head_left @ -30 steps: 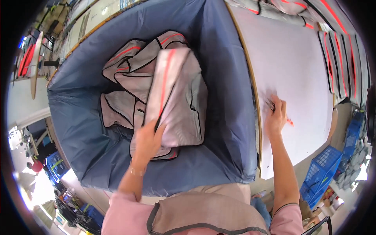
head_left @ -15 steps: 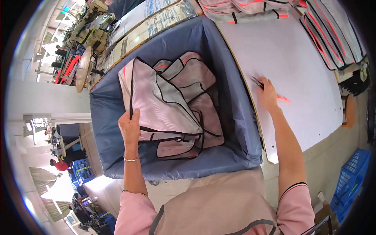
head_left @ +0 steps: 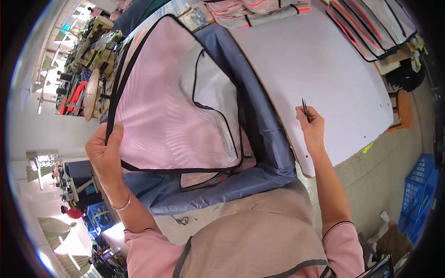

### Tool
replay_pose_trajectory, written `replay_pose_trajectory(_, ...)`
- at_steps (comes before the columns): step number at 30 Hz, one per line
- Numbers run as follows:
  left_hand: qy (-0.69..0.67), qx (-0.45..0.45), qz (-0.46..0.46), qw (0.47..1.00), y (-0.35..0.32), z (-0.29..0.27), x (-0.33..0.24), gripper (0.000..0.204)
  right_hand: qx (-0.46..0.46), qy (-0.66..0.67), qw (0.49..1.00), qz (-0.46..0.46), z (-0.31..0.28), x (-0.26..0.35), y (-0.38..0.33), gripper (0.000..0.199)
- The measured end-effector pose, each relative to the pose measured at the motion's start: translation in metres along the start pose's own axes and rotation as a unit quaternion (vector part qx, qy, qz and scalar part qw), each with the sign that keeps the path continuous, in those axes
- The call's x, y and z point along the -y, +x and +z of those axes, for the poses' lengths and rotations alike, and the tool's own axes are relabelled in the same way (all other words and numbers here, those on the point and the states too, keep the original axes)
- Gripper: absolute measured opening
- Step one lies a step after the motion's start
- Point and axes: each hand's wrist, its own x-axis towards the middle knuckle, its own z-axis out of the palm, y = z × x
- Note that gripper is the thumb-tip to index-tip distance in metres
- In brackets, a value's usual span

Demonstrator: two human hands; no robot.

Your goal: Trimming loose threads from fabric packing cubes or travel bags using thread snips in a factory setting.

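My left hand (head_left: 105,146) grips the black-bound edge of a large pinkish-white sewn fabric panel (head_left: 157,102), thumb on top and fingers hidden beneath. The panel spreads over a bin with a blue cloth lining (head_left: 283,155). A curved black trim line crosses its paler right part. Below its lower edge a corner of another pink and grey piece (head_left: 199,180) shows inside the bin. My right hand (head_left: 314,127) is closed around small dark thread snips (head_left: 305,109), points up. It is over the near edge of the white table, apart from the panel.
The white tabletop (head_left: 296,60) adjoins the bin's right side. Stacked pink and grey pieces with red trim (head_left: 259,15) lie at its far end, and another stack (head_left: 366,30) stands at far right. A wooden stool (head_left: 404,109) and blue crate (head_left: 419,190) are beyond.
My left hand has moved left and raised the panel, which now spreads larger over the bin. The snips have swung upright in my right hand. A red scrap on the table no longer shows.
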Motion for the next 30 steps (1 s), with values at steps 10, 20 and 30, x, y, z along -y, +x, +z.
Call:
replay_pose_trajectory(10,0.153,0.135,0.575,0.792,-0.001,0.201,-0.153,0.014,-0.113,0.308,0.942,-0.074,-0.07,0.065,-0.025,0.017)
replay_pose_trajectory(20,0.021,0.317,0.355,0.879,-0.147,0.435,-0.171,0.014,-0.186,0.332,0.925,-0.011,-0.197,-0.004,-0.057,0.032)
replay_pose_trajectory(30,-0.218,0.519,0.495,0.662,-0.132,0.34,-0.178,0.009,-0.363,0.272,0.891,-0.034,-0.263,0.008,-0.067,0.033)
